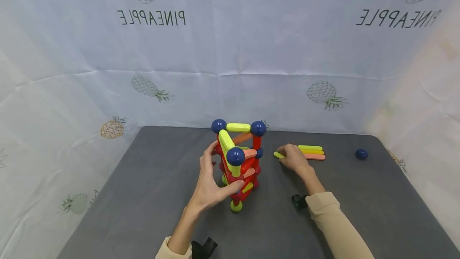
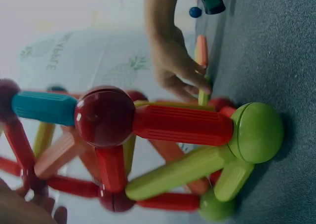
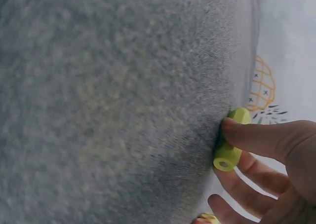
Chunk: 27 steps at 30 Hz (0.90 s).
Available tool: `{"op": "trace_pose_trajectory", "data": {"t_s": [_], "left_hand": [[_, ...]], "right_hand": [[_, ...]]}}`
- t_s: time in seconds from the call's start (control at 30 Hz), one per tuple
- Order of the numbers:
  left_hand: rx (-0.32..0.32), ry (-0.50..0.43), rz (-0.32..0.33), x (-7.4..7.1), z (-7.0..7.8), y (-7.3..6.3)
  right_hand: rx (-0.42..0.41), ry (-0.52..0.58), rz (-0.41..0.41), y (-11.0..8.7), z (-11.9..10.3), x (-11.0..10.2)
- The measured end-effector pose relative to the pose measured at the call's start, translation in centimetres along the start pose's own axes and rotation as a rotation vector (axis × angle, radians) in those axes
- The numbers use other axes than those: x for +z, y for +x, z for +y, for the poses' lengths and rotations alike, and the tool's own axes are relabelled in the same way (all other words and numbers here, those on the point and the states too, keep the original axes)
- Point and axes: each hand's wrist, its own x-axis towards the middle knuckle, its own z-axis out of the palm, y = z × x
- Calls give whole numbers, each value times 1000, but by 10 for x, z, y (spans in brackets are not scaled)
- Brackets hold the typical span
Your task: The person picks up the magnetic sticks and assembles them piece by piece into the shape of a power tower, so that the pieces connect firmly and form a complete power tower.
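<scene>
A tall tower of magnetic sticks and balls [image 1: 226, 142] stands on the grey table, with blue balls at its top corners and green balls [image 2: 257, 132] at its foot. My left hand [image 1: 208, 185] grips its left side, thumb across the near face and fingers around the back. To the right of the tower, my right hand [image 1: 294, 158] pinches a yellow-green magnetic stick [image 3: 228, 147] between thumb and fingers, close over the tabletop. A metal disc shows in the stick's near end. In the left wrist view, the tower's red, teal and salmon sticks fill the foreground.
Beside my right hand lie several loose sticks [image 1: 312, 152] in a row, yellow-green, yellow and salmon. A loose blue ball [image 1: 361, 154] sits farther right on the grey table [image 1: 161, 171]. Behind the table's back edge hangs a pineapple-print cloth [image 1: 237, 51].
</scene>
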Motion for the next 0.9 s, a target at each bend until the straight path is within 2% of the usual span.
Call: {"op": "trace_pose_trajectory", "data": {"t_s": [0.2,0.33,0.47,0.6,0.73,0.83,0.9], "left_hand": [[110,-135,-183,-7,-14,7],[130,-195,-284,-8,-21,12],[134,-224,-340,-7,-25,14],[134,-225,-345,-6,-26,16],[126,-225,-344,-5,-25,17],[122,-229,-349,-5,-24,19],[127,-234,-357,-5,-24,20]], "right_hand": [[-76,48,-4,-5,-12,-15],[-109,2,-85,-10,-16,-19],[-105,-34,-172,-15,-9,-10],[-101,-32,-167,-17,-1,-4],[-116,12,-59,-20,-9,-22],[-196,75,109,-31,-28,-54],[-275,129,259,-42,-47,-78]]}}
